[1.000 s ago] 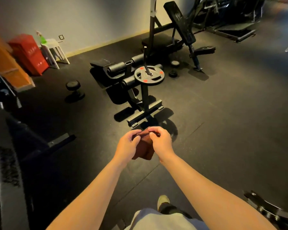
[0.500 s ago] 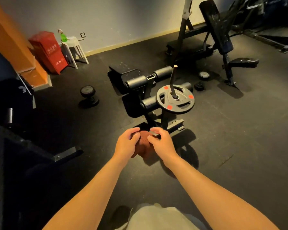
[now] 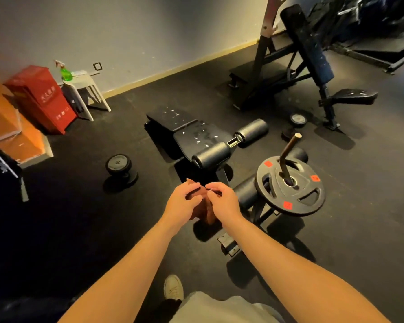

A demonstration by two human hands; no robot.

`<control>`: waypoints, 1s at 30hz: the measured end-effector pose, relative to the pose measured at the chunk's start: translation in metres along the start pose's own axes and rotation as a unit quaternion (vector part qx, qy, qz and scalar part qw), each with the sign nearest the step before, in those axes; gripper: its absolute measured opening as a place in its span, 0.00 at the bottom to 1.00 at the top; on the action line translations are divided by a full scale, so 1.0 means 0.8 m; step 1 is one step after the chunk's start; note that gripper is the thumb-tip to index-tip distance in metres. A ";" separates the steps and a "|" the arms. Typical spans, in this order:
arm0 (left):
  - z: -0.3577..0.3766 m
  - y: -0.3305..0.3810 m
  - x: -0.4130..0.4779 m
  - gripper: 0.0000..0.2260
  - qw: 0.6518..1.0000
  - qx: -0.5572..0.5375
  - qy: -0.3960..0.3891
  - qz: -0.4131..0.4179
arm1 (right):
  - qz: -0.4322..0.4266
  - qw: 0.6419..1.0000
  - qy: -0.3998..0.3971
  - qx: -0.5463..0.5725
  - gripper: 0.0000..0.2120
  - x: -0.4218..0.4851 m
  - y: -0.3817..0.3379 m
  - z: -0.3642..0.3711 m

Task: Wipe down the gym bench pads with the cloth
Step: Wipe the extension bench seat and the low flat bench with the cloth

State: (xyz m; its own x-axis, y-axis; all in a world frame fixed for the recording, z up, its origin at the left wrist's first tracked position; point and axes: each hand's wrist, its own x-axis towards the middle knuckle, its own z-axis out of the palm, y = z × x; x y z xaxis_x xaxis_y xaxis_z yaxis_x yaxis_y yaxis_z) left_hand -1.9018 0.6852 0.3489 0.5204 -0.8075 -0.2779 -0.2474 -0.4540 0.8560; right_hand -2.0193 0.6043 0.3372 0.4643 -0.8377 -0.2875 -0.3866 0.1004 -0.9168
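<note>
The bench pad (image 3: 197,136) has been brought nearer. Short of it, the brown cloth (image 3: 205,212) is gripped by the curled fingers of the left hand (image 3: 181,206) and right hand (image 3: 225,202). Wiping is judged not yet begun.

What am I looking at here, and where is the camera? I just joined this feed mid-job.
No machine: these are a person's two bare arms, filmed by one wide-angle camera worn on their head, looking forward and down. The left hand and right hand together grip a crumpled reddish-brown cloth. Ahead, on the dark rubber floor, stands a low black padded bench with foam rollers, its pad flecked with pale marks. Right of it is a black weight plate with red patches; a black dumbbell lies to the left.
</note>
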 end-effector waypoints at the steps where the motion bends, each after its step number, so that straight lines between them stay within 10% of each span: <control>1: -0.024 -0.001 0.032 0.18 1.000 0.009 -0.008 0.011 | 0.006 1.000 0.011 0.009 0.11 0.024 -0.018 0.021; 14: -0.175 0.004 0.422 0.20 0.992 0.020 -0.119 0.039 | 0.033 0.993 0.110 0.002 0.13 0.371 -0.114 0.153; 30: -0.088 0.007 0.881 0.10 0.945 0.085 -0.309 0.064 | 0.250 0.934 0.246 -0.061 0.15 0.765 -0.060 0.163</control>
State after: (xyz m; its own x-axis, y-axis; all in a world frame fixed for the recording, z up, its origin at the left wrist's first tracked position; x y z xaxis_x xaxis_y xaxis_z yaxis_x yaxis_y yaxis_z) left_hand -1.4792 0.1402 0.1887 -0.0870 -0.9019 -0.4231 -0.4319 -0.3486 0.8318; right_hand -1.6126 0.1566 0.1694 -0.2097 -0.8505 -0.4824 -0.5596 0.5089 -0.6541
